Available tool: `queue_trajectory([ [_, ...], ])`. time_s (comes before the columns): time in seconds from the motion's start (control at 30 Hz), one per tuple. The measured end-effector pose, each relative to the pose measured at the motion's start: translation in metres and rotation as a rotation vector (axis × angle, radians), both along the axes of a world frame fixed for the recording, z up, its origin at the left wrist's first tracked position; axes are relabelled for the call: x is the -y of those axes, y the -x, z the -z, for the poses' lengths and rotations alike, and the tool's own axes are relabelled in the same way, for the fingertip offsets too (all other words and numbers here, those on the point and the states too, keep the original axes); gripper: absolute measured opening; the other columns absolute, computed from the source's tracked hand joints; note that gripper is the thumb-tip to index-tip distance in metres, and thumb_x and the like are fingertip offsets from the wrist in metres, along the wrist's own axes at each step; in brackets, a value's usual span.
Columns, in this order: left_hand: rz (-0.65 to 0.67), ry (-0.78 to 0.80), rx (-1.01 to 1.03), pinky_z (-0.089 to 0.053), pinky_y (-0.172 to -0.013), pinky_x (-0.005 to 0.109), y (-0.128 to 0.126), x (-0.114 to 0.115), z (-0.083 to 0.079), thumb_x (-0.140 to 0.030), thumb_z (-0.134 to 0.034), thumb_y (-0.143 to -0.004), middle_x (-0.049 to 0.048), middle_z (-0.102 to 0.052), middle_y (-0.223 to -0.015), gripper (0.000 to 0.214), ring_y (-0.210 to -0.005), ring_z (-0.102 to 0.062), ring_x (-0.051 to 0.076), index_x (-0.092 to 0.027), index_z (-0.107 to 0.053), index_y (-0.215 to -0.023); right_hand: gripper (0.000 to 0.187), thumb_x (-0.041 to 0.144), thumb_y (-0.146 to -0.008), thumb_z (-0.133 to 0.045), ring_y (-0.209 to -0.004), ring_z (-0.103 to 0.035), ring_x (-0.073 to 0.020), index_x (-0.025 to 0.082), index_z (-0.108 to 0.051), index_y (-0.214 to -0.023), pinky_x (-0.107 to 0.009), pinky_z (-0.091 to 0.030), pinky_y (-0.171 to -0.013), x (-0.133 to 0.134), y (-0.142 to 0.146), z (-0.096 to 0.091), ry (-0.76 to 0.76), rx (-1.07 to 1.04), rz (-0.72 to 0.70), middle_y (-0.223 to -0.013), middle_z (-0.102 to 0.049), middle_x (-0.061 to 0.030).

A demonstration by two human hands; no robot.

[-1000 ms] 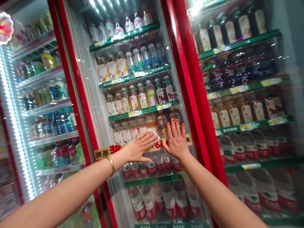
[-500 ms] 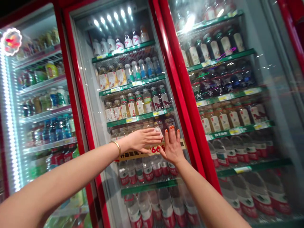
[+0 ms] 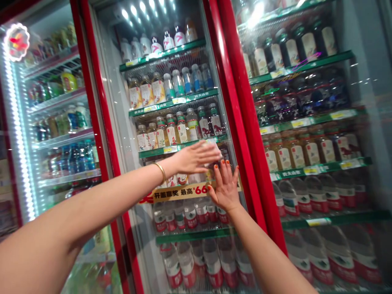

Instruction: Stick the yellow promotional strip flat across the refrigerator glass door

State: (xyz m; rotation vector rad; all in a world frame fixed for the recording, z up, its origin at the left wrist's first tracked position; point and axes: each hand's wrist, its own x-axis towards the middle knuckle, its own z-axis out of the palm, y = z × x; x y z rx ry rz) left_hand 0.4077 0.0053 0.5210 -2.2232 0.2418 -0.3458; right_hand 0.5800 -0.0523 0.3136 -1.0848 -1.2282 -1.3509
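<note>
My left hand (image 3: 197, 157), with a gold bangle (image 3: 159, 172) on the wrist, reaches across in front of the middle fridge's glass door. Its fingers lie flat over a crumpled white cloth (image 3: 213, 146), mostly hidden behind them, perhaps a tissue. Just below and to the right, my right hand (image 3: 226, 188) rests with its palm toward the glass, fingers spread, orange nails up, holding nothing. Its thumb overlaps the right part of a tan banner strip (image 3: 171, 192) with printed characters and a red number. Behind the glass, several drink bottles (image 3: 183, 128) stand on green-edged shelves.
Red door frames (image 3: 241, 134) separate the middle fridge from the right one, which holds dark, amber and clear bottles (image 3: 301, 196). To the left, another fridge has a bright light strip (image 3: 18, 122) and a round scalloped sticker (image 3: 17, 42).
My left hand has moved up and slightly right with the white cloth, uncovering more of the banner. My right hand stays in nearly the same place, its fingers spread wider. The view has shifted slightly.
</note>
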Motion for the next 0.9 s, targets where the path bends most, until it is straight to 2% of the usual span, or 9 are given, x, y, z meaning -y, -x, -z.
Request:
queue_trajectory([
  [0.1,-0.098,0.074,0.484,0.008,-0.138,0.062,0.020,-0.026,-0.075,-0.056,-0.034,-0.109,0.0059,-0.019,-0.184,0.073,-0.172,-0.001,0.029,-0.025,-0.019,-0.174,0.090,0.041,-0.104,-0.052,-0.172,-0.001,-0.0339,0.011,-0.006,-0.175,-0.065,-0.005,-0.138,0.003,0.003,-0.004,0.017,0.002,0.011,-0.184,0.001,-0.0156],
  [0.17,-0.141,0.119,0.779,0.008,-0.138,0.060,0.027,-0.036,-0.085,-0.056,-0.028,-0.111,0.0105,-0.012,-0.185,0.074,-0.173,0.003,0.029,-0.021,-0.014,-0.175,0.089,0.039,-0.103,-0.055,-0.172,0.001,-0.0339,0.010,-0.009,-0.175,-0.061,-0.006,-0.139,0.004,0.005,-0.007,0.023,-0.001,0.013,-0.184,0.001,-0.0161],
  [0.23,-0.148,0.102,0.832,0.005,-0.139,0.056,0.033,-0.039,-0.049,-0.059,-0.028,-0.111,0.0127,-0.006,-0.185,0.079,-0.173,0.006,0.028,-0.018,-0.010,-0.175,0.087,0.039,-0.103,-0.058,-0.172,0.000,-0.0334,0.014,-0.016,-0.175,-0.059,-0.008,-0.139,0.004,0.007,-0.009,0.047,-0.002,0.016,-0.184,0.001,-0.0154],
  [0.3,-0.144,0.015,0.587,-0.001,-0.141,0.052,0.048,-0.039,0.020,-0.066,-0.035,-0.108,0.0087,-0.009,-0.185,0.085,-0.173,0.003,0.027,-0.021,-0.010,-0.176,0.082,0.040,-0.104,-0.059,-0.172,-0.004,-0.0328,0.021,-0.023,-0.174,-0.059,-0.008,-0.139,0.004,0.007,-0.009,0.089,-0.005,0.022,-0.184,-0.003,-0.0136],
  [0.43,-0.134,-0.054,0.023,-0.015,-0.138,0.031,0.131,-0.055,0.136,-0.080,-0.043,-0.100,-0.0065,-0.033,-0.179,0.086,-0.169,-0.023,0.017,-0.039,-0.024,-0.173,0.077,0.041,-0.104,-0.060,-0.171,-0.011,-0.0319,0.026,-0.029,-0.173,-0.058,-0.010,-0.138,0.004,0.005,-0.009,0.115,-0.018,0.023,-0.184,-0.012,-0.0118],
  [0.5,-0.263,0.001,0.212,-0.017,-0.137,0.029,0.185,-0.074,0.142,-0.086,-0.047,-0.095,-0.0112,-0.037,-0.177,0.086,-0.167,-0.029,0.017,-0.049,-0.027,-0.170,0.077,0.042,-0.104,-0.060,-0.171,-0.013,-0.0319,0.027,-0.028,-0.173,-0.058,-0.011,-0.138,0.005,0.004,-0.008,0.115,-0.016,0.014,-0.183,-0.014,-0.0116],
  [0.57,-0.369,0.042,0.512,-0.007,-0.141,0.048,0.222,-0.092,0.122,-0.079,-0.045,-0.100,0.0049,-0.023,-0.183,0.096,-0.171,-0.015,0.029,-0.031,-0.011,-0.175,0.078,0.044,-0.105,-0.059,-0.171,-0.014,-0.0322,0.028,-0.027,-0.174,-0.058,-0.011,-0.138,0.005,0.005,-0.008,0.123,-0.014,0.004,-0.183,-0.014,-0.0114],
  [0.67,-0.440,0.163,0.993,0.000,-0.139,0.060,0.227,-0.104,0.108,-0.076,-0.037,-0.103,0.0160,0.001,-0.185,0.102,-0.172,0.006,0.035,-0.017,0.007,-0.175,0.076,0.046,-0.106,-0.056,-0.171,-0.015,-0.0327,0.028,-0.027,-0.174,-0.059,-0.010,-0.138,0.007,0.007,-0.007,0.131,-0.031,0.002,-0.184,-0.015,-0.0106],
  [0.9,-0.457,0.212,0.913,-0.014,-0.140,0.053,0.183,-0.075,0.254,-0.092,-0.043,-0.090,0.0130,-0.016,-0.184,0.115,-0.172,-0.011,0.036,-0.024,-0.008,-0.176,0.072,0.049,-0.107,-0.052,-0.169,-0.020,-0.0359,0.032,-0.028,-0.173,-0.064,-0.015,-0.136,0.010,0.009,-0.007,0.140,-0.058,-0.014,-0.183,-0.018,-0.0093],
])
